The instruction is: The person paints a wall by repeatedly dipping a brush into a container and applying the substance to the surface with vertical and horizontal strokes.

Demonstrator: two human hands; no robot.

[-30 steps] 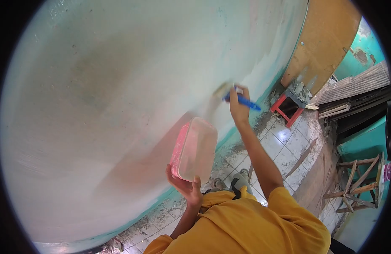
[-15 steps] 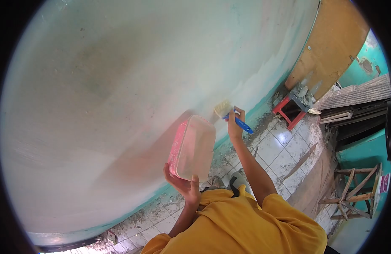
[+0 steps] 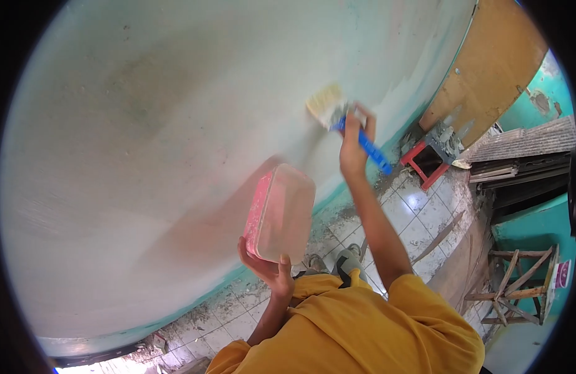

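Note:
My left hand point(image 3: 270, 272) grips the lower end of a pink plastic tub point(image 3: 281, 212), fingers on its outer side and thumb at the near rim. The tub is tilted beside the wall, and its inside looks pale and whitish. In my right hand point(image 3: 356, 144) is a wide paintbrush point(image 3: 376, 154) with a blue handle, fingers closed around it. Its pale yellow bristles point(image 3: 325, 100) are at the wall point(image 3: 194, 124), up and to the right of the tub. The wall has a patchy white coat over pale green and pink.
A red-and-grey stool point(image 3: 428, 156) with debris on top stands near the far corner. Corrugated sheets point(image 3: 524, 140) and dark boards are stacked at the right. Below them is a wooden stand point(image 3: 518, 283) with a small purple-and-white tub point(image 3: 562, 274). Dirt and scraps litter the tiled floor point(image 3: 418, 240).
My right hand has moved the brush upward along the wall, away from the tub. The left hand and tub have barely shifted.

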